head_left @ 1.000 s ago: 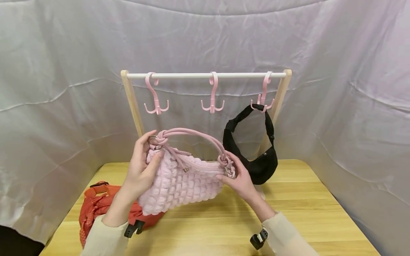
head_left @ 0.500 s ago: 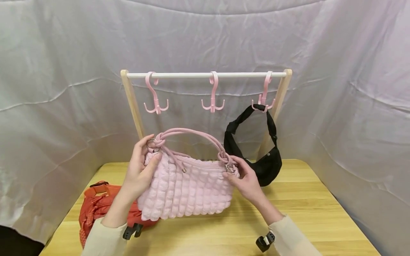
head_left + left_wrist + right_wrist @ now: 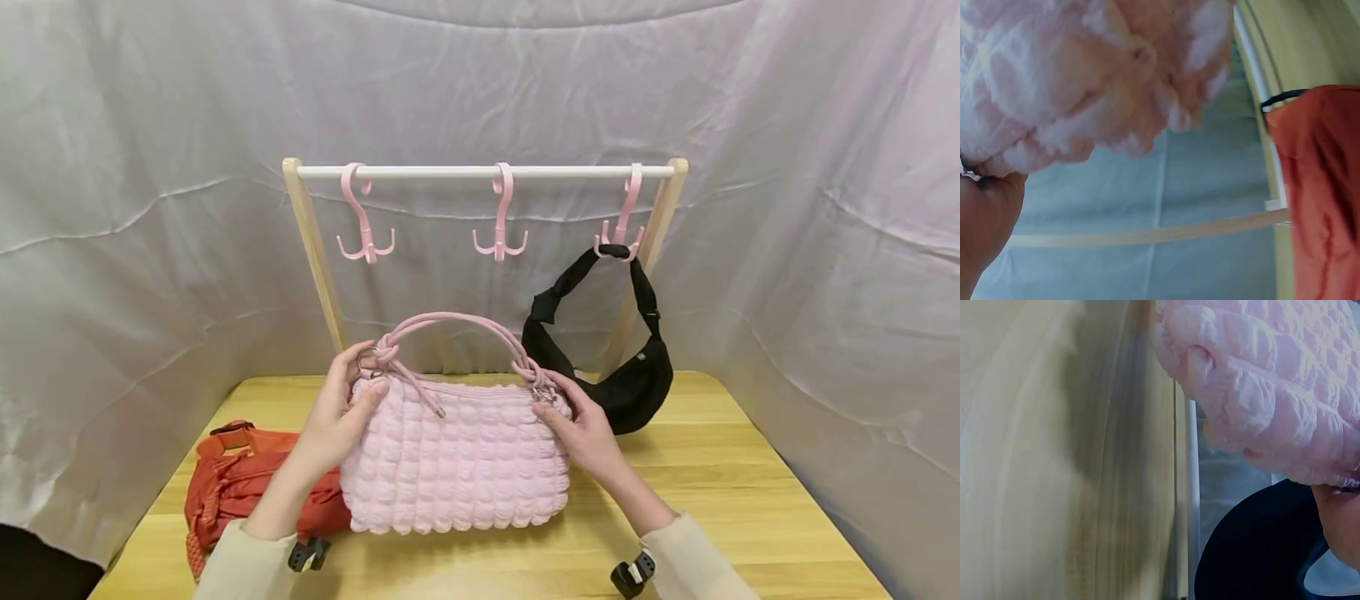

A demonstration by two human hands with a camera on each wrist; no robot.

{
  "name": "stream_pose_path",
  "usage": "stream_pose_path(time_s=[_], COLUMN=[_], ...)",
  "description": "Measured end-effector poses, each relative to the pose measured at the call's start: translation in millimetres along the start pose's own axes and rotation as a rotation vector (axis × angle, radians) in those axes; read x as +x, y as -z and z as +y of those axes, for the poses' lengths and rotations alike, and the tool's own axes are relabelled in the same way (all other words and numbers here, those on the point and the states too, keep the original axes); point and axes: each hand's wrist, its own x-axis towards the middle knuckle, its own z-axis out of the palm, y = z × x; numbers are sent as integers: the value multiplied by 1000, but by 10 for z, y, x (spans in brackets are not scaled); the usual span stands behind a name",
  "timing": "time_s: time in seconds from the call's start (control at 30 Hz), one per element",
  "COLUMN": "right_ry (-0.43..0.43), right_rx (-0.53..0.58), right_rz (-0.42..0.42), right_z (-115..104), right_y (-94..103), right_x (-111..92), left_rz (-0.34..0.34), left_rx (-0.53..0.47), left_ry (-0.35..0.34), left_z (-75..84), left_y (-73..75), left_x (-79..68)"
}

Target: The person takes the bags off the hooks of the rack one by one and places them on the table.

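Note:
A pink quilted handbag [image 3: 461, 458] with a knotted cord handle [image 3: 450, 318] is held up over the table, its front facing me. My left hand [image 3: 341, 417] pinches its upper left corner by the metal ring, thumb in front and fingers behind. At the upper right corner my right hand [image 3: 588, 429] grips it the same way, below the handle's knot. In the left wrist view the puffy fabric [image 3: 1085, 75] fills the upper left. The right wrist view shows the bag's side [image 3: 1260, 394] above the table, with its shadow on the wood.
Behind the bag stands a rack with a white bar [image 3: 427, 172]. Pink hooks hang at left [image 3: 365, 221], middle [image 3: 500, 217] and right [image 3: 626, 208]. A black bag [image 3: 633, 392] hangs from the right hook. A red bag [image 3: 247, 483] lies on the wooden table [image 3: 720, 500] at left.
The pink handbag has come down slightly and shifted right, turning from tilted to level and facing me. Both hands moved with it and kept their grip. The hanging black bag swung a little right.

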Motion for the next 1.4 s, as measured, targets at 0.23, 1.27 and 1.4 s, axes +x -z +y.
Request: stream_pose_path(time_s=[0.23, 1.27, 1.4], right_ry=[-95, -256, -279], right_rx=[-66, -161, -177], right_rz=[-53, -81, -94], right_z=[126, 1042, 1145], right_y=[-15, -27, -14], right_x=[36, 160, 171], left_rz=[-40, -277, -291], left_rx=[26, 141, 171], left_ry=[146, 401, 390], left_z=[-85, -999, -1109], left_y=[-42, -125, -143], left_x=[-16, 116, 90])
